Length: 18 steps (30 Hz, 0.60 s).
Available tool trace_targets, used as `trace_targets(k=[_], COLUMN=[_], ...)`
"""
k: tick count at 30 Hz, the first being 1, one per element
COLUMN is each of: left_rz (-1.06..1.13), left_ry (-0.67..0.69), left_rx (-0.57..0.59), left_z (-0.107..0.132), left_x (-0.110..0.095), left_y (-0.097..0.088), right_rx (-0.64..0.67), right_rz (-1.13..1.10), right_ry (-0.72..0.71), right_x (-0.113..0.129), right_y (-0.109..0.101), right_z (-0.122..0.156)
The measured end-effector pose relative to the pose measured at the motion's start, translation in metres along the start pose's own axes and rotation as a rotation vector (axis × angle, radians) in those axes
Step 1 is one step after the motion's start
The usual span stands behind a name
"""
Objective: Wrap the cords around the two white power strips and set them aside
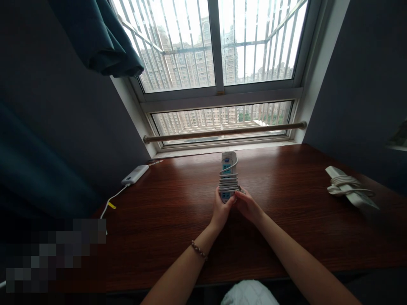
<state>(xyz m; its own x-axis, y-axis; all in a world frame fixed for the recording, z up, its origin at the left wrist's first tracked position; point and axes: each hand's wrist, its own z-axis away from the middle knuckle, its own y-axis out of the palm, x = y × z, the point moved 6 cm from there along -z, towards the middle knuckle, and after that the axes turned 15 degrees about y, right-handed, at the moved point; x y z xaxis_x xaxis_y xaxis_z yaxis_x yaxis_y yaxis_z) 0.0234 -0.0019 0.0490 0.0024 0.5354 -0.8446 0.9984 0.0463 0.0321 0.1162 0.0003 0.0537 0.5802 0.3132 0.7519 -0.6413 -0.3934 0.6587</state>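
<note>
A white power strip with blue sockets is in front of me, its white cord wound round it in several turns. My left hand is closed round its near end, thumb across the lower sockets. At the right side of that same end, my right hand has its fingers pinched at the cord's end, near a small dark piece that looks like the plug. The fingertips of both hands nearly meet. Much of what the right fingers grip is hidden.
Another white strip with a coiled cord lies at the right on the brown wooden table. A white box with a cable stands at the left edge. A rail crosses the window behind.
</note>
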Motion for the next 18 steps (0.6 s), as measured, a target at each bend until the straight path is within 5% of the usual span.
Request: trace_targets(k=[18], left_rz=[-0.037], left_ry=[-0.02], left_rx=[-0.001], left_z=[0.0009], left_x=[0.0044], left_y=[-0.0008], right_rx=[-0.023], right_rz=[0.012], right_ry=[-0.003], right_x=[-0.0004], right_y=[-0.0011], right_z=[0.0])
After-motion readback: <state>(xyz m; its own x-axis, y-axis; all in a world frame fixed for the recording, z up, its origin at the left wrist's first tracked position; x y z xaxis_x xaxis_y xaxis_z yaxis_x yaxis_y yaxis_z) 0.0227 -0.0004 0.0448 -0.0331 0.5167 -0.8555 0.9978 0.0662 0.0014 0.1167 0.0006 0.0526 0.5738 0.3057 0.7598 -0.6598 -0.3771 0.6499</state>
